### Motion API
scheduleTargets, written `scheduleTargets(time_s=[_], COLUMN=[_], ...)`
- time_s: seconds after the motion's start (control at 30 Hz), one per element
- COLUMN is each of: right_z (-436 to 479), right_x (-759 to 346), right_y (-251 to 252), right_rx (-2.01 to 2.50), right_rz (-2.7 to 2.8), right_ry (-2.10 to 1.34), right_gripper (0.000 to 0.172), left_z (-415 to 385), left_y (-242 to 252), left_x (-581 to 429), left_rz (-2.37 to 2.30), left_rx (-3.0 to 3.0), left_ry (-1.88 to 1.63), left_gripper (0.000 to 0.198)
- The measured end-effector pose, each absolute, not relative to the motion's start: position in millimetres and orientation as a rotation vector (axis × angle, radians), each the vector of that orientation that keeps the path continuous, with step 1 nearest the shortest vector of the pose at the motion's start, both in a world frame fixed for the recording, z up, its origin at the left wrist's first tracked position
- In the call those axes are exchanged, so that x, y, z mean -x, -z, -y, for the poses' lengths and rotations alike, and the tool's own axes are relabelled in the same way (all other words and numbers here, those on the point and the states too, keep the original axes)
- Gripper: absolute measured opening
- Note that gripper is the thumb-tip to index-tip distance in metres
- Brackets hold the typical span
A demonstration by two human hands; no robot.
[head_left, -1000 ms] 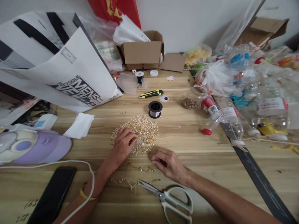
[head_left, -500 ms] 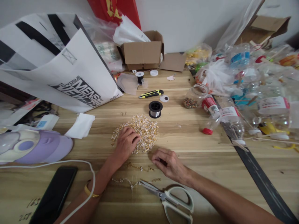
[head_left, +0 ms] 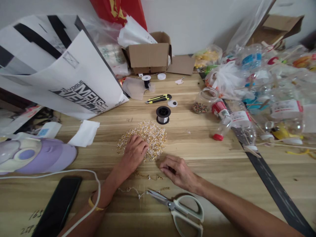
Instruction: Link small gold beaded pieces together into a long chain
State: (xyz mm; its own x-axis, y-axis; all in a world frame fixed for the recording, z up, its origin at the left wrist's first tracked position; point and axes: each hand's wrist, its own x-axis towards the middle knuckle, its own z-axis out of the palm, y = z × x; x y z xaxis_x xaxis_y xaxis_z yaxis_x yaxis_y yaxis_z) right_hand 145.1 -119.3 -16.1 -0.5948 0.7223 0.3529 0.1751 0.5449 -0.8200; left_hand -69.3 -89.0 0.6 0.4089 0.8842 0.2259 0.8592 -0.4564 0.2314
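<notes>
A heap of small gold and clear beads (head_left: 154, 140) lies on the wooden table. My left hand (head_left: 134, 151) rests on the heap's left side, its fingers curled down and closed; their tips are hidden, so I cannot tell what they hold. Just right of the heap, my right hand (head_left: 179, 172) is closed with thumb and fingers pinched together; anything between them is too small to make out. Below the hands lie a short gold chain (head_left: 154, 177) and a longer chain with a small charm (head_left: 134, 191). White-handled scissors (head_left: 176, 207) lie across its right part.
Behind the heap stand a wire spool (head_left: 163, 115) and a box cutter (head_left: 158, 98). Plastic bottles (head_left: 240, 120) and a bead jar (head_left: 203, 102) crowd the right. On the left are a paper bag (head_left: 86, 79), a phone (head_left: 59, 204) and a white cable (head_left: 97, 184).
The view has shifted very slightly. Both hands keep nearly the same place and pose, and the chains, scissors and bead heap look unchanged.
</notes>
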Motion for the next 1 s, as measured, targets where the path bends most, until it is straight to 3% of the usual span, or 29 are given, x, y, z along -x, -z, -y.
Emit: scheduleTargets(time_s=[0.37, 1.0], right_z=[118.3, 119.0], right_x=[-145.4, -146.8], right_y=[15.7, 18.1], right_rx=[0.698, 0.728], right_rz=[2.075, 2.105], right_ry=[-1.015, -0.990], right_gripper=[0.011, 0.010], left_z=[88.9, 106.3], left_y=[-0.7, 0.8], left_x=[74.5, 59.1], left_rz=[-1.490, -1.412], left_rx=[-2.267, -2.000], left_ry=[-0.925, -0.799], left_gripper=[0.012, 0.008])
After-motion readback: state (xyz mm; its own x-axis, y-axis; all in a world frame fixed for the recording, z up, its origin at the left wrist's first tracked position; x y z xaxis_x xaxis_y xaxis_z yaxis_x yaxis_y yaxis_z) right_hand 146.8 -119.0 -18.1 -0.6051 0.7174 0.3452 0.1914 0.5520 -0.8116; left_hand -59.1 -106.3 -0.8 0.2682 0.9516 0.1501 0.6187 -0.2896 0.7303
